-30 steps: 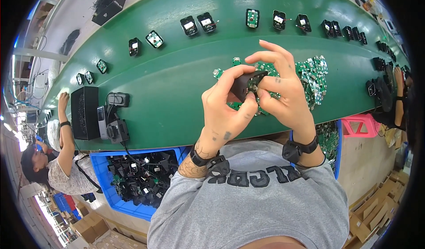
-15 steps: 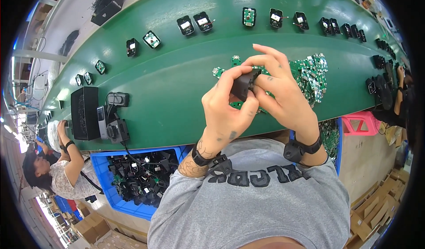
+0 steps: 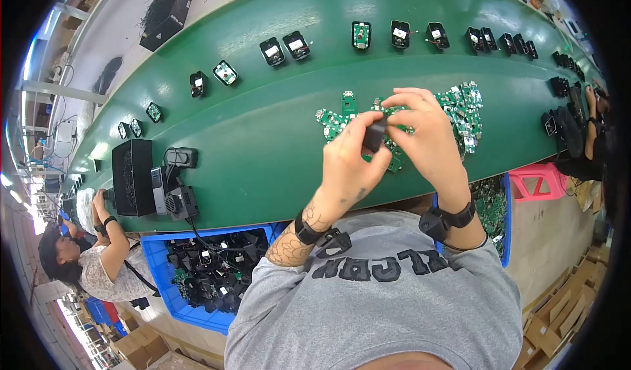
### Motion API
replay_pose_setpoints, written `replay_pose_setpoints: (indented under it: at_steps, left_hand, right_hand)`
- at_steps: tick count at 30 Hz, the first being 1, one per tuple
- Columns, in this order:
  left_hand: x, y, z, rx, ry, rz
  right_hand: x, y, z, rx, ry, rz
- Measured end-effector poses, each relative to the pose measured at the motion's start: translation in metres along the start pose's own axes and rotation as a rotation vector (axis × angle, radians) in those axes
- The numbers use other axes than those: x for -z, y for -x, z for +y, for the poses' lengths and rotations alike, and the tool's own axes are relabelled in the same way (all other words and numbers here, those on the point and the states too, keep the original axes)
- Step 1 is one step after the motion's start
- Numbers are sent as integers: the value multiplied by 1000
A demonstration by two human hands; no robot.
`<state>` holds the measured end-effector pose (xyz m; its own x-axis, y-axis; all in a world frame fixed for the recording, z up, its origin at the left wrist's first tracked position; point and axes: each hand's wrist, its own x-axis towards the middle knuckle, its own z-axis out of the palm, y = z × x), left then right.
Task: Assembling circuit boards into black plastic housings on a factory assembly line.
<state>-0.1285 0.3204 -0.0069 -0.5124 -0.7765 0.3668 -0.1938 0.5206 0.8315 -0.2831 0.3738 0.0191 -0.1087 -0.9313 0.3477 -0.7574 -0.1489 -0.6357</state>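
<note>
My left hand (image 3: 350, 158) grips a small black plastic housing (image 3: 374, 135) between thumb and fingers, above the green bench. At the housing's upper right edge, the bent fingers of my right hand (image 3: 424, 133) close in a pinch against it. Its inside is hidden from this view. Beneath and behind both hands, loose green circuit boards (image 3: 468, 114) lie in a heap that spreads to the right, with a few single boards (image 3: 349, 102) at its left side.
Along the far side of the bench (image 3: 263, 140) runs a line of open black housings (image 3: 271, 52) with boards or white parts inside. A black box (image 3: 133, 178) and a power-supply-like device (image 3: 181, 202) stand left. Blue bins (image 3: 197, 317) flank me; co-workers (image 3: 118, 265) sit at both sides.
Both hands have shifted slightly right, and the housing has turned and moved right with them. My right fingers have drawn in from a more spread pose. The whole view has shifted a little.
</note>
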Motion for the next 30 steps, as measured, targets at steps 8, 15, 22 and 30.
replay_pose_setpoints:
  at_steps: [8, 15, 22, 30]
  left_hand:
    - [48, -42, -6, 680, 650, -384]
    - [52, -48, 5, 687, 583, -530]
    - [28, -24, 22, 80, 174, 27]
    - [15, -20, 9, -79, 24, 132]
  right_hand:
    - [22, -6, -3, 521, -52, 92]
    - [22, -7, -2, 604, 88, 112]
    - [0, 3, -5, -286, -555, 113]
    - [-19, 5, -7, -264, -651, 226]
